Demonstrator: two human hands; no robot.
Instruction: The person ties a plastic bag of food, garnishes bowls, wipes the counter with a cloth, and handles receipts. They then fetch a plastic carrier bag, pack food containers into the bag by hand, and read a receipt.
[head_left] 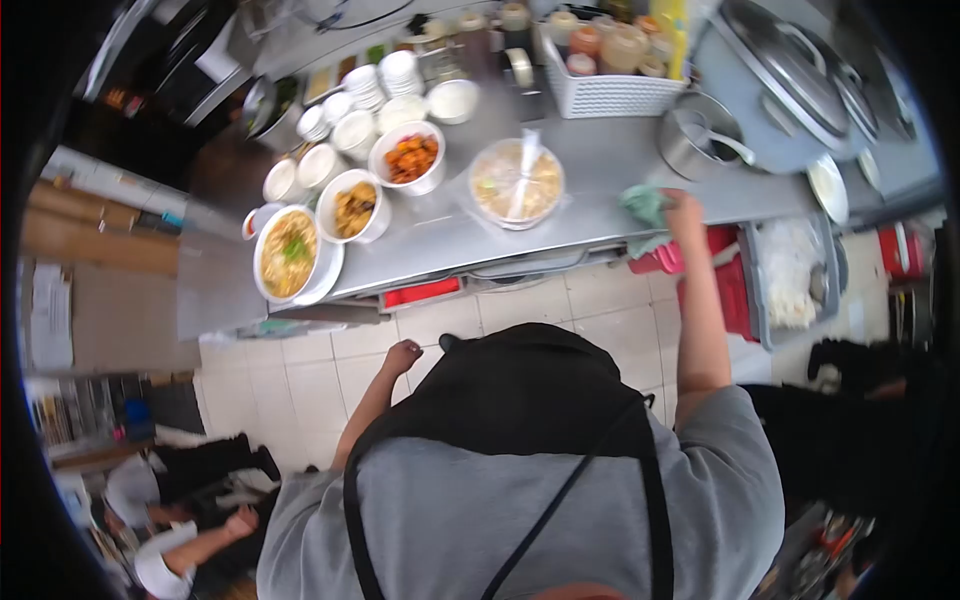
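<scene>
My right hand (684, 215) is closed on a green cloth (645, 206) at the front edge of the steel counter (420, 240). Part of the cloth hangs over that edge. My left hand (403, 357) hangs low over the floor, away from the counter, its fingers curled with nothing seen in them. Nearest to the cloth on the left is a round container (517, 183) of food, wrapped in clear plastic with a white utensil on top. Further left stand a bowl of orange-red pieces (412, 158), a bowl of browned food (356, 209) and a noodle bowl with green garnish (290, 254).
Stacked white cups (400, 72) and a white basket of sauce bottles (620, 95) line the back. A metal pot (690, 135) with a ladle stands right, beside a large lidded pot (785, 75). A grey bin (790, 275) is below. Other people (190, 500) are at lower left.
</scene>
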